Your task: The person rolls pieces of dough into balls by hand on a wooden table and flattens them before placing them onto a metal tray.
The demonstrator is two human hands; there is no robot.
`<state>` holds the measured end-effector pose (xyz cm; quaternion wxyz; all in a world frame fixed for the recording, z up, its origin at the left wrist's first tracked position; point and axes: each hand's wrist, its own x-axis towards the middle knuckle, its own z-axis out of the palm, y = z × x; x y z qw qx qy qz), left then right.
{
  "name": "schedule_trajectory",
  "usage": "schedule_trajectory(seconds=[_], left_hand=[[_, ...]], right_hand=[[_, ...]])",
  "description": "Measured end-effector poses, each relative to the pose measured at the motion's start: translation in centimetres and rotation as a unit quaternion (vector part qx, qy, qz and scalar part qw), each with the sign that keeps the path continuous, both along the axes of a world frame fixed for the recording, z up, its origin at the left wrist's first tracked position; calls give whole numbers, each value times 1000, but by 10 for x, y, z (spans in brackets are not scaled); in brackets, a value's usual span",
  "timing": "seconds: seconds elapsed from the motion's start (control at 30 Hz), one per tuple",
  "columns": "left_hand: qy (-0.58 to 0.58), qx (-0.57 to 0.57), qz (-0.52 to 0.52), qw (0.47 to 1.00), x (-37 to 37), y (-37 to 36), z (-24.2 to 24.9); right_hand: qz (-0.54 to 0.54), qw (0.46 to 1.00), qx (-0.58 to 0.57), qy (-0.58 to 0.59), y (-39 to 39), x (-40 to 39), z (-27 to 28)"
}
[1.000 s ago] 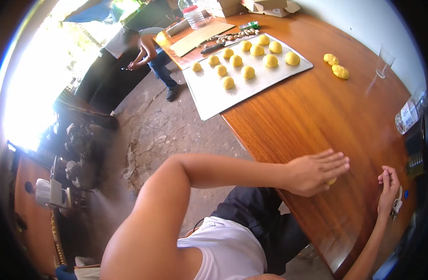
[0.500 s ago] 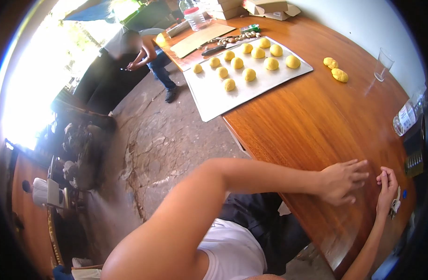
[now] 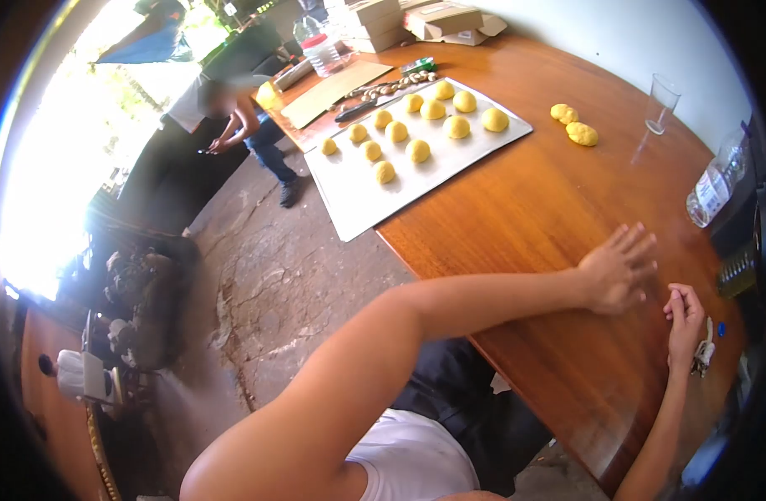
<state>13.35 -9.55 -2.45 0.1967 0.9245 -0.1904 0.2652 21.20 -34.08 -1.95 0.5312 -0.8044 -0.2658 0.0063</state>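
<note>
Fingers spread, my left hand (image 3: 618, 271) is over the wooden table (image 3: 483, 250) near its right end; its palm side is hidden and I see nothing held. Beside it, my right hand (image 3: 684, 321) is closed, with bent fingers pressed together; whatever they may hold is hidden. Two yellow dough lumps (image 3: 581, 134) lie touching or nearly so, farther up the table. Past them, a metal baking tray (image 3: 354, 209) carries several round yellow dough balls (image 3: 417, 151). A set of keys (image 3: 704, 351) lies near my right wrist.
A drinking glass (image 3: 662, 104) and a plastic bottle (image 3: 710, 194) stand along the wall side. Behind the tray are a knife (image 3: 355, 111), a board (image 3: 337, 92), a red-lidded jar (image 3: 322, 57) and cardboard boxes (image 3: 446, 21). A person (image 3: 241, 125) sits beyond the table's far end.
My left hand has shifted up the table, away from me, with its fingers spreading wider. My right hand stays close to its place, still curled. The view has turned slightly.
</note>
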Motion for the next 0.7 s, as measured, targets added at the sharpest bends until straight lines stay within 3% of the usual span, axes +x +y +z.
schedule_trajectory(seconds=[0.07,0.27,0.4,0.53,0.67,0.7], left_hand=[[111,-21,-122,986,-4,-25,1],[130,-46,-250,958,-98,7,16],[137,-18,-147,979,-121,43,13],[156,34,-19,987,-61,58,17],[71,1,-41,997,-19,15,5],[72,11,-86,994,-24,2,5]], right_hand=[[3,1000,9,5,-1,0,1],[1,1000,19,14,-2,-5,4],[13,999,30,8,0,-4,1],[4,1000,22,9,4,-7,5],[-4,1000,22,12,6,-7,6],[-3,1000,24,9,7,-8,7]])
